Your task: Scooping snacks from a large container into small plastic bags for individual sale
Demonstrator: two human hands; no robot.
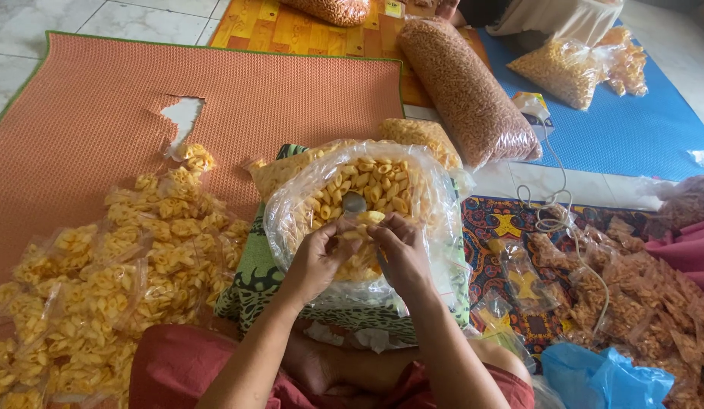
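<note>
Yellow shell-shaped snacks fill the big clear bag (367, 204) right under both hands. The left hand (315, 261) and right hand (403, 254) meet over its mouth — fingers pinching a small packet (358, 227) between them, a metal spoon (354, 203) just beyond. Filled packets (109, 280) lie heaped to the left.

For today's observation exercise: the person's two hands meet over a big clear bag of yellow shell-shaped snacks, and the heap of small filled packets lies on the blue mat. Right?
Not quite. In the head view the heap of small filled packets lies on the orange mat, not the blue one.
</note>
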